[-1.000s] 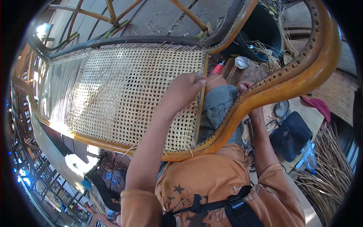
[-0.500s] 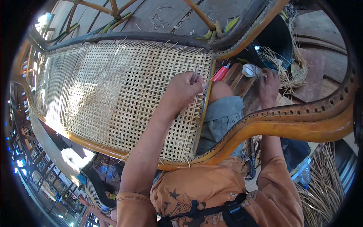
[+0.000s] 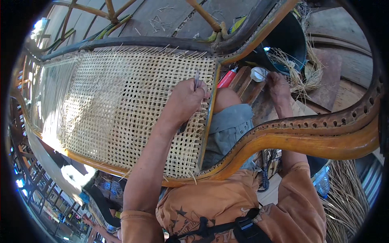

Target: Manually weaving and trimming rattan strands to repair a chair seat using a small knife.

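A woven cane panel (image 3: 158,93) spans a curved wooden chair frame (image 3: 283,139) in front of me. My left hand (image 3: 188,97) is closed round a slim pointed tool (image 3: 197,77), over the panel near its right edge. The tip shows above my fingers, and a dark end pokes out below the hand. Beyond the frame on the right, my right hand (image 3: 279,87) is beside a small white round container (image 3: 258,74), its fingers pinched together. A thin piece seems to run from those fingers toward the container; I cannot make it out clearly.
Next to the container lie a red tube (image 3: 227,77) and wooden blocks (image 3: 242,81). Behind them is a dark bucket (image 3: 289,44) with loose cane strips (image 3: 306,73). A bundle of long strands (image 3: 344,194) and a clear bottle (image 3: 323,182) are at the lower right.
The whole view has shifted slightly, so the frame appears further left and lower. My left hand keeps its hold on the pointed tool; my right hand's fingers are drawn in closer beside the white container.
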The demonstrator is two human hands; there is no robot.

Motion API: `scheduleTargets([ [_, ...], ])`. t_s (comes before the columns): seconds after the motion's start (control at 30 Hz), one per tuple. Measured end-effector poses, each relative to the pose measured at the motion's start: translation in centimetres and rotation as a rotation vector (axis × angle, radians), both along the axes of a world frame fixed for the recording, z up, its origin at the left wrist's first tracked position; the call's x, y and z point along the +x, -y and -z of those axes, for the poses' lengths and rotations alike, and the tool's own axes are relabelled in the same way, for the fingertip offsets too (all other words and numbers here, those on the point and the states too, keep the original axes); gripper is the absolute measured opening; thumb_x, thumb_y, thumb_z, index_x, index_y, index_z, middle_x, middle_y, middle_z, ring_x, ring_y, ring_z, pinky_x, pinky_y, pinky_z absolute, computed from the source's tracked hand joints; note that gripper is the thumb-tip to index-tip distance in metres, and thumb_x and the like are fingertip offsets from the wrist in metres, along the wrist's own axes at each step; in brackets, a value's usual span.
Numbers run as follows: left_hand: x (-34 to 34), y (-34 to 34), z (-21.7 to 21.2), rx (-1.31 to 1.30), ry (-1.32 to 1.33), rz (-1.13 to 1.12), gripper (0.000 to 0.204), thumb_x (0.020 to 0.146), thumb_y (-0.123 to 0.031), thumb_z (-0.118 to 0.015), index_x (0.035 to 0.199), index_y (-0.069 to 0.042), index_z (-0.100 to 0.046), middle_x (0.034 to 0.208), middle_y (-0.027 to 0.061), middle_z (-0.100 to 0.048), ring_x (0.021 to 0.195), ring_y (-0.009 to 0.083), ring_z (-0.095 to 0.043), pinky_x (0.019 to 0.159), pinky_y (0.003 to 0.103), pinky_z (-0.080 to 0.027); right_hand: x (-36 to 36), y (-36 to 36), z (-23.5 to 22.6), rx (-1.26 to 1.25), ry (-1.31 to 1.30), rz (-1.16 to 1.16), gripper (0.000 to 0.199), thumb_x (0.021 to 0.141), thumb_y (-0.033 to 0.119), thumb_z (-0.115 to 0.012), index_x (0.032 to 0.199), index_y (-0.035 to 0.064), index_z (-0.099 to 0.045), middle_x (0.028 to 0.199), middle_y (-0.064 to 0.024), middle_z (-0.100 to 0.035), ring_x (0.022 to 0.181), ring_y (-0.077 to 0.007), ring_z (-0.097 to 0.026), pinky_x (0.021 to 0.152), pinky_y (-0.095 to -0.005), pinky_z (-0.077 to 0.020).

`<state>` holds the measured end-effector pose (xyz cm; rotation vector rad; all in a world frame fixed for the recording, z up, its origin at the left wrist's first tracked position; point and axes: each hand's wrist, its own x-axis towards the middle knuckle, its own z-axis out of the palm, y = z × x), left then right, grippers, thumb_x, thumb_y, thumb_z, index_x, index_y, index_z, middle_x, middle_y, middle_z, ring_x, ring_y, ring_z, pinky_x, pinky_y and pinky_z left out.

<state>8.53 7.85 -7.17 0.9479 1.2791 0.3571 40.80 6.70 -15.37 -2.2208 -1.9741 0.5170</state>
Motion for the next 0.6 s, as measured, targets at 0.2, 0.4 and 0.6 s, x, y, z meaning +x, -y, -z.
scheduleTargets([
  [0.2,0.9,0.9,0.3,0.260,-0.136,0.059,0.022,0.084,-0.016,-0.054,0.085,0.005,-0.056,0.072,0.0196,-0.060,0.069,0.0300,-0.060,0.067,0.040,-0.045,-0.9,-0.8,-3.2,-0.117,-0.015,-0.025,0.017,0.086,0.013,-0.053,0.099,0.0040,-0.060,0.094,-0.0171,-0.061,0.089,-0.0323,-0.059,0.077,-0.0371,-0.0462],
  [0.4,1.1,0.1,0.2,-0.064,-0.003,-0.037,0.018,0.084,-0.016,-0.057,0.083,0.001,-0.059,0.068,0.0079,-0.061,0.057,0.0156,-0.057,0.052,0.030,-0.044,0.4,-0.1,-1.3,-0.117,-0.025,0.046,0.016,0.089,0.013,-0.048,0.100,0.0044,-0.057,0.085,-0.0173,-0.060,0.076,-0.0312,-0.059,0.071,-0.0363,-0.0464],
  [0.6,0.6,-0.7,0.7,-0.287,0.169,-0.062,0.017,0.085,-0.019,-0.060,0.088,-0.003,-0.059,0.074,0.0018,-0.062,0.052,0.0048,-0.047,0.050,0.020,-0.040,1.6,0.9,-0.4,-0.114,-0.313,0.242,0.016,0.090,0.012,-0.050,0.102,0.0034,-0.055,0.084,-0.0129,-0.061,0.073,-0.0232,-0.059,0.066,-0.0331,-0.0464],
])
